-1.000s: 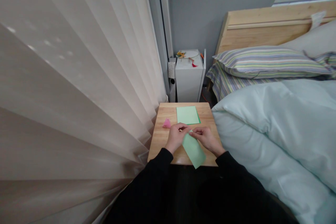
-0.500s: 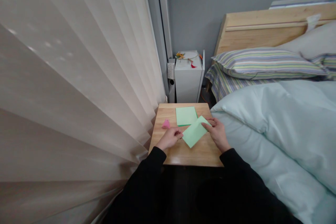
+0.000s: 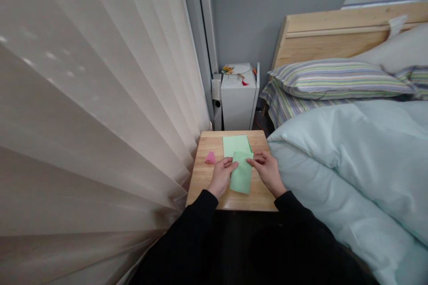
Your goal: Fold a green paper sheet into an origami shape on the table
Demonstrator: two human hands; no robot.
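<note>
A folded sheet of light green paper (image 3: pixel 240 179), oblong in shape, is held upright between both hands above the small wooden table (image 3: pixel 203 187). My left hand (image 3: pixel 222 174) pinches its left edge near the top, thumb in front. On the opposite edge, my right hand (image 3: pixel 266 170) grips the paper between thumb and fingers. Behind it lies a stack of square green paper (image 3: pixel 236 143), partly covered by the held sheet. A small pink folded paper piece (image 3: pixel 210 157) rests on the tabletop, left of the stack and beyond my left hand.
Pleated curtain (image 3: pixel 133 98) hangs close along the left side. To the right is a bed with a pale blue quilt (image 3: pixel 341 156) touching the table's side and a striped pillow (image 3: pixel 341 79). A white cabinet (image 3: pixel 237 107) stands behind the table, small decorations on top.
The green paper has turned from a slant to nearly upright and moved slightly left. My left hand has shifted right and up onto its left edge; my right hand has moved left.
</note>
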